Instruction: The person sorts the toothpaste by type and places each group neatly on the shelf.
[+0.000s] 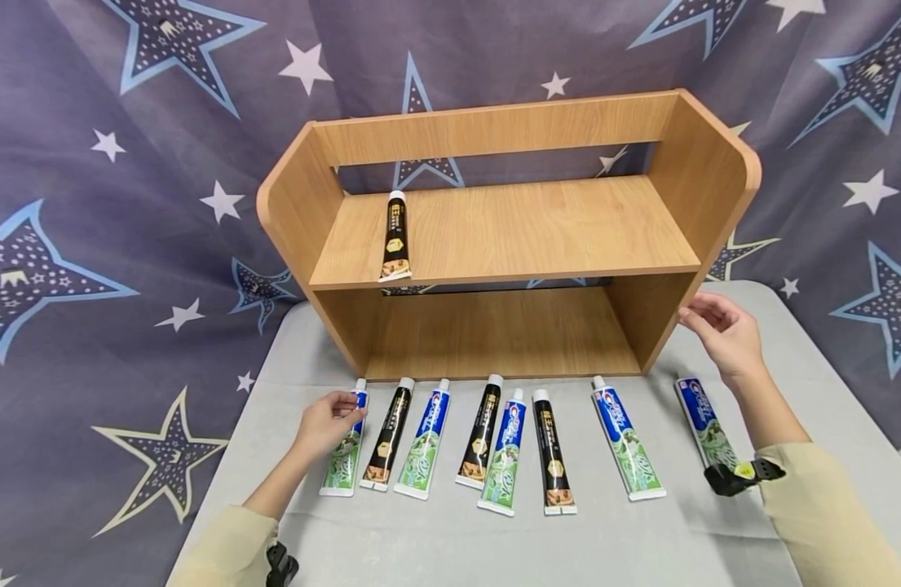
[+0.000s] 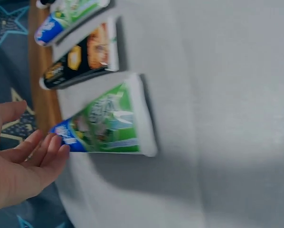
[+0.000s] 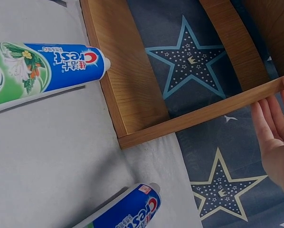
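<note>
At the far left of the row, my left hand (image 1: 331, 422) is over the cap end of a green-and-blue Crest toothpaste tube (image 1: 342, 466). The left wrist view shows its thumb held apart from loosely bent fingers, whose tips overlap the tube's blue end. My right hand (image 1: 725, 333) holds the front edge of the right side panel of a two-tier wooden shelf (image 1: 714, 175), thumb on the edge and fingers along the outer face. A black toothpaste tube (image 1: 395, 236) lies on the upper board near its left end, cap toward the back.
In front of the shelf, several black tubes (image 1: 551, 452) and Crest tubes (image 1: 628, 440) lie in a row on the grey-covered table (image 1: 450, 546), caps toward the shelf. Another Crest tube (image 1: 703, 420) lies beside my right forearm. A star-patterned curtain (image 1: 127, 326) hangs behind.
</note>
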The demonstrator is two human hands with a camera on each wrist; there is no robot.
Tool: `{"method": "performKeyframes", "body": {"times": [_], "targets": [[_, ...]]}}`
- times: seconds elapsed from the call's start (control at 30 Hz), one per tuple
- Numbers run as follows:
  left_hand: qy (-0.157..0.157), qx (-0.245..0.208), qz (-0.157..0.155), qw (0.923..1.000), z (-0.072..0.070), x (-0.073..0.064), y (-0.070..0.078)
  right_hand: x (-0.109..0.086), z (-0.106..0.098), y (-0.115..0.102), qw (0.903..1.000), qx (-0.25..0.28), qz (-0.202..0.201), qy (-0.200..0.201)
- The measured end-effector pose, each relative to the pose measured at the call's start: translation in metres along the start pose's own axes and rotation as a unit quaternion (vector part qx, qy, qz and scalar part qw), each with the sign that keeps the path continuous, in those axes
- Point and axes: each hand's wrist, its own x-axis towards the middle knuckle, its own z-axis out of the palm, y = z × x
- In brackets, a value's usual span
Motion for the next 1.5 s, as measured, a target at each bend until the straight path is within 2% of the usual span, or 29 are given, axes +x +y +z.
{"method": "performKeyframes", "body": {"times": [0.2,0.33,0.43,0.67,0.77,1.0,1.27,1.5], "targets": [[0.025,0.016,-0.004,0.9995,0.005,-0.001,-0.009,0.0,-0.001,0.001,0.9999,-0.009,0.004,0.007],[0.03,0.037,0.002,0.9989,0.005,-0.001,-0.015,0.0,-0.001,0.001,0.9999,-0.008,0.009,0.01],[0.031,0.049,-0.01,0.9983,0.006,-0.001,-0.02,0.0,-0.002,0.002,0.9998,-0.012,0.012,0.01],[-0.001,0.033,-0.071,0.9969,0.002,-0.003,-0.024,0.001,-0.002,0.002,1.0,-0.004,0.007,0.006],[-0.012,0.037,-0.087,0.9954,0.001,-0.005,-0.023,0.0,-0.001,0.001,0.9999,0.006,0.006,0.006],[-0.019,0.04,-0.101,0.9939,0.001,-0.009,-0.02,0.0,0.0,0.0,0.9999,0.003,0.015,0.005],[-0.031,0.035,-0.117,0.992,0.003,-0.006,-0.018,0.001,0.0,0.001,0.9999,0.0,0.011,0.004],[-0.047,0.033,-0.131,0.9897,0.0,-0.003,-0.015,0.001,-0.002,0.001,0.9997,-0.02,0.01,0.007]]}}
